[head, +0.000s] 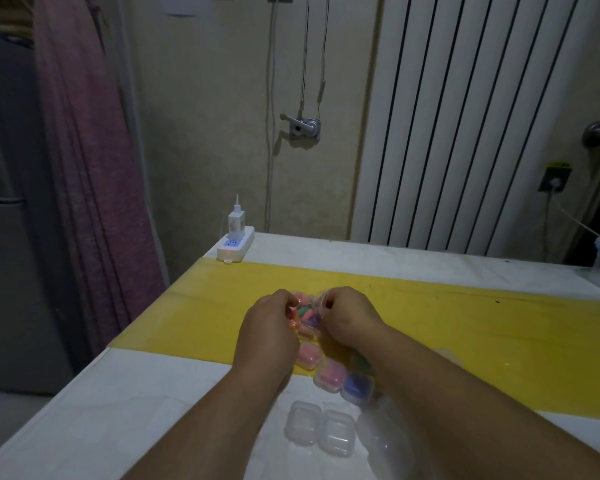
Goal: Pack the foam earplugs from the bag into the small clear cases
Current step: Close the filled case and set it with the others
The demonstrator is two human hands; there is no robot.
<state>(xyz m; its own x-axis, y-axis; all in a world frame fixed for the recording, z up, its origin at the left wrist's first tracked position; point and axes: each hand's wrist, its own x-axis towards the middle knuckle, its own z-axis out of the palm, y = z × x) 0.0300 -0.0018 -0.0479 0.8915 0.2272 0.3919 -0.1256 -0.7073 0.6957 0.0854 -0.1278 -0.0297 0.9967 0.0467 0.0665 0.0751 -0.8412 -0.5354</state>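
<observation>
While the bag (309, 315) of earplugs (305, 308) sits on the yellow strip (465, 327) between your hands, you pinch its clear plastic from both sides: your left hand (269, 329) grips the left edge with fingers curled tight, and your right hand (349, 318) nips the right edge between thumb and fingertips. Pink, green, purple and orange plugs show through the plastic in the gap between your knuckles. Just nearer to you, three filled cases lie in a slanted row where yellow meets white: a pink case (307, 355) partly under your left wrist, a second pink case (329, 374) beside it, then a blue case (357, 388). A greenish one peeks out from under your right forearm, too hidden to tell more. Nearer still, two empty cases (319, 433) rest side by side on the white table (118, 410), lids down. At the far left corner, a power strip (235, 245) carries a white charger (236, 223). Behind the table stand a ribbed radiator (465, 126) and a pink curtain (90, 168).
</observation>
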